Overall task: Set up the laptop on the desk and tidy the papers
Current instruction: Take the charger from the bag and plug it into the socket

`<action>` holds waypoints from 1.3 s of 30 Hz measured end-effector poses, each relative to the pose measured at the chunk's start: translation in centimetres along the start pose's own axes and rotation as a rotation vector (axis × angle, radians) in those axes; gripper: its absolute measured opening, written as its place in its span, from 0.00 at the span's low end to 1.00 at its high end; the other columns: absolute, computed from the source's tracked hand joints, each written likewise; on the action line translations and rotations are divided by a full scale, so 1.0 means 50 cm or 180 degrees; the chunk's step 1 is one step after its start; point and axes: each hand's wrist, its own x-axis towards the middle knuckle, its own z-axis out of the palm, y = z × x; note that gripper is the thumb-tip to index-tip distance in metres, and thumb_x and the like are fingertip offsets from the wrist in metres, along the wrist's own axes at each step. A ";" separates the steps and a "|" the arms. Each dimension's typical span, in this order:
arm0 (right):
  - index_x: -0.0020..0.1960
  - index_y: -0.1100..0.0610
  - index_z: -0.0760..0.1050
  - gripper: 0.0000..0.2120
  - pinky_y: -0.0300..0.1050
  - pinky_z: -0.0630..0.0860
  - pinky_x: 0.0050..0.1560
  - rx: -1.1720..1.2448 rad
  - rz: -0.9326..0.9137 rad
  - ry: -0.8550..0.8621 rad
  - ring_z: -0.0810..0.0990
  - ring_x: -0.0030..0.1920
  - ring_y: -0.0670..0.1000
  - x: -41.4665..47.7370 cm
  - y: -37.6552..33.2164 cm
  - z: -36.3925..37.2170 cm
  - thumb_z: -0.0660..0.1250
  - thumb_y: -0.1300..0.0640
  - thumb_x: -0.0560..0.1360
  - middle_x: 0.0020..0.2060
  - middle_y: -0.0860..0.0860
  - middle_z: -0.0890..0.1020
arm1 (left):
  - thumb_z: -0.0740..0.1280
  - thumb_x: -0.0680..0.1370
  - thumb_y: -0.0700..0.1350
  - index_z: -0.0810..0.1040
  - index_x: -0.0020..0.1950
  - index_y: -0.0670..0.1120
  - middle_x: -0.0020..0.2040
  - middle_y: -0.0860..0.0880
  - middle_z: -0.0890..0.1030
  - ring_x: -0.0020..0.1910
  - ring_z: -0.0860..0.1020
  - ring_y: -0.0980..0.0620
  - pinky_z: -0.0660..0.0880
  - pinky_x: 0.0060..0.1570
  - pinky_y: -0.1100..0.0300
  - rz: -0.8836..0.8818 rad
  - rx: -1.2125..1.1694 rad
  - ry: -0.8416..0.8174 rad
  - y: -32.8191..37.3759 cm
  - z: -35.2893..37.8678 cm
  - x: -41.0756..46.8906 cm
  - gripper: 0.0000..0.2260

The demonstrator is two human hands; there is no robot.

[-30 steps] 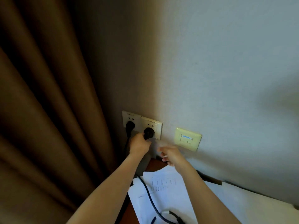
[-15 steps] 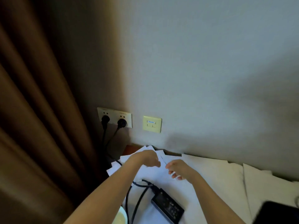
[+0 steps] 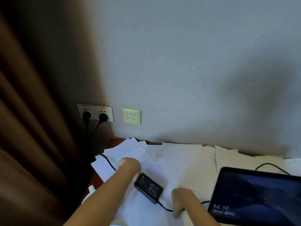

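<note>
Tidying papers (image 3: 179, 160): likely the step in hand; sheets sprawl over the counter (image 3: 112, 142) from 9 to 3 o'clock, and gathering them calls for lifting the power adapter (image 3: 148, 187) off first.
Laptop (image 3: 254, 193): lit, at 4 o'clock.
Power adapter: on the sheets, 6 o'clock.
Left grip (image 3: 128, 167): knuckles up at the adapter's 10 o'clock end; hold cannot be told.
Right grip (image 3: 180, 201): curled round the adapter cable (image 3: 164, 207).
Room: curtain (image 3: 32, 111) crowds 9 o'clock, wall (image 3: 195, 62) shuts 12; only sheets toward 1 o'clock.
</note>
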 end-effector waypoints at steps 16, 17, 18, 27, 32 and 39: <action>0.46 0.59 0.81 0.04 0.30 0.67 0.35 0.2787 -0.0939 0.2716 0.75 0.39 0.47 -0.053 -0.009 -0.121 0.69 0.60 0.72 0.37 0.48 0.79 | 0.66 0.74 0.38 0.76 0.54 0.43 0.50 0.48 0.76 0.53 0.75 0.49 0.69 0.50 0.61 0.1396 -0.2079 0.0373 0.062 -0.074 -0.039 0.10; 0.47 0.59 0.82 0.05 0.28 0.68 0.35 0.2932 -0.1069 0.2772 0.76 0.39 0.46 -0.055 -0.019 -0.135 0.69 0.62 0.72 0.36 0.47 0.79 | 0.67 0.73 0.38 0.76 0.55 0.43 0.48 0.49 0.76 0.51 0.76 0.50 0.70 0.49 0.62 0.1482 -0.2033 0.0394 0.061 -0.071 -0.036 0.11; 0.46 0.58 0.82 0.05 0.27 0.69 0.35 0.3058 -0.1170 0.2807 0.76 0.38 0.45 -0.056 -0.029 -0.148 0.68 0.64 0.72 0.35 0.45 0.79 | 0.67 0.73 0.38 0.76 0.52 0.43 0.44 0.50 0.77 0.47 0.77 0.52 0.70 0.45 0.63 0.1523 -0.2127 0.0445 0.058 -0.071 -0.036 0.09; 0.52 0.56 0.71 0.06 0.36 0.70 0.42 0.3610 -0.1304 0.2598 0.74 0.48 0.48 -0.049 -0.077 -0.224 0.64 0.58 0.76 0.48 0.49 0.77 | 0.60 0.80 0.42 0.74 0.42 0.41 0.37 0.48 0.76 0.39 0.72 0.48 0.64 0.28 0.69 0.1301 -0.2801 0.1534 0.009 -0.092 -0.016 0.09; 0.60 0.59 0.67 0.12 0.45 0.70 0.48 0.2279 -0.0438 0.2239 0.73 0.46 0.52 -0.014 -0.022 -0.216 0.59 0.60 0.77 0.54 0.56 0.72 | 0.61 0.80 0.41 0.78 0.54 0.39 0.43 0.41 0.77 0.44 0.73 0.45 0.69 0.43 0.58 0.1039 -0.3635 0.1920 -0.035 -0.116 -0.002 0.09; 0.67 0.59 0.67 0.18 0.41 0.72 0.58 0.0754 0.1254 0.2113 0.74 0.64 0.52 -0.002 0.026 -0.194 0.59 0.62 0.77 0.65 0.53 0.72 | 0.59 0.81 0.40 0.77 0.56 0.36 0.36 0.46 0.72 0.33 0.67 0.49 0.64 0.33 0.61 0.0851 -0.4393 0.2045 -0.087 -0.134 0.021 0.10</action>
